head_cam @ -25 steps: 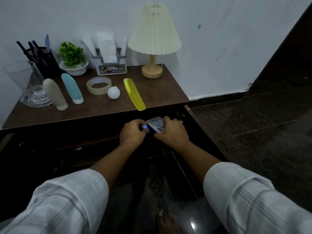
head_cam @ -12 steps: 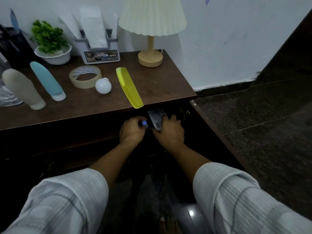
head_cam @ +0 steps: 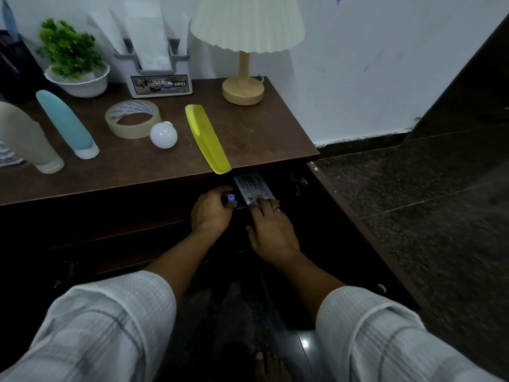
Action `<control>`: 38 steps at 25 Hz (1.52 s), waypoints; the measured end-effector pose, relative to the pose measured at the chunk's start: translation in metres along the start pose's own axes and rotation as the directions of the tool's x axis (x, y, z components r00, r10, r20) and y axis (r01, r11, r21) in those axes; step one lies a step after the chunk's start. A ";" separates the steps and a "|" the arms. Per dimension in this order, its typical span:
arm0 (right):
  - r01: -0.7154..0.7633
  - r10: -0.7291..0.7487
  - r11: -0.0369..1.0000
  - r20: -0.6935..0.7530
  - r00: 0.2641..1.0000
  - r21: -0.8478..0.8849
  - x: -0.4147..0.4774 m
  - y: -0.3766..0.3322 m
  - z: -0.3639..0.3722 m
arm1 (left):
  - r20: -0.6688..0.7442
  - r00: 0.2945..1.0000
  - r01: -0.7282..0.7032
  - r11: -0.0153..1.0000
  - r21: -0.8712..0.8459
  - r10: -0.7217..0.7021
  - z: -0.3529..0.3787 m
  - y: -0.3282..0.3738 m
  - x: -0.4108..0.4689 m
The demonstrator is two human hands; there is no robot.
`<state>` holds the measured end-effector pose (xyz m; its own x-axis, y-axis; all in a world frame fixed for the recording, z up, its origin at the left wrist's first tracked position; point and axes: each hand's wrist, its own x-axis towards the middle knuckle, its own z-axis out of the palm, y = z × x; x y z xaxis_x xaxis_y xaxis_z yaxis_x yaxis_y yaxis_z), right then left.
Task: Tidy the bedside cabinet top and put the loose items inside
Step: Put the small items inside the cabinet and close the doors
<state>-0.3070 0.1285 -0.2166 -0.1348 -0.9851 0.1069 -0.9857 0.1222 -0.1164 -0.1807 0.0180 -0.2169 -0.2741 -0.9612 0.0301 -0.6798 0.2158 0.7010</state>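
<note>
- The left hand (head_cam: 210,213) is inside the open cabinet, just under the front edge of the cabinet top (head_cam: 261,133). Its fingers are clenched round a small blue-capped item (head_cam: 232,199), and only the cap shows.
- The right hand (head_cam: 271,232) is just beside the left, also under the front edge. Its fingers (head_cam: 265,206) lie nearly straight on the near end of a printed card (head_cam: 252,187), pressing rather than clenched. The thumb sticks out to the side, off the card.
- The card points away from the hand towards the underside of the top. What it rests on is too dark to tell.
- A yellow comb (head_cam: 206,139) lies slantwise on the top, its near tip jutting over the front edge just above the card.
- Left of the comb lies a white bulb (head_cam: 163,135), touching a tape roll (head_cam: 132,119).
- Further left, near the left edge, a blue tube (head_cam: 64,122) and a beige tube (head_cam: 24,139) stand cap-down.
- Along the back edge stand a potted plant (head_cam: 74,59), a grey holder (head_cam: 161,84) stuffed with papers, and a lamp (head_cam: 243,89) near the back right corner.
- The cabinet door (head_cam: 358,230) stands open on the right.
</note>
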 end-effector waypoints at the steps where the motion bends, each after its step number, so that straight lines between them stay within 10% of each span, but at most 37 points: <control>1: 0.026 -0.025 0.999 0.020 0.999 -0.024 -0.002 0.001 0.002 | -0.009 1.000 0.005 1.000 -0.014 -0.005 0.001 -0.001 0.000; 38: -0.147 0.148 0.989 0.076 0.986 -0.015 0.014 0.024 0.004 | 0.012 0.998 0.065 0.998 0.005 -0.065 0.024 0.012 0.020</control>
<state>-0.3318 0.1167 -0.2221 -0.2707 -0.9626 0.0130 -0.9566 0.2675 -0.1160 -0.2105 0.0057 -0.2250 -0.2372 -0.9712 -0.0245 -0.6994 0.1533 0.6981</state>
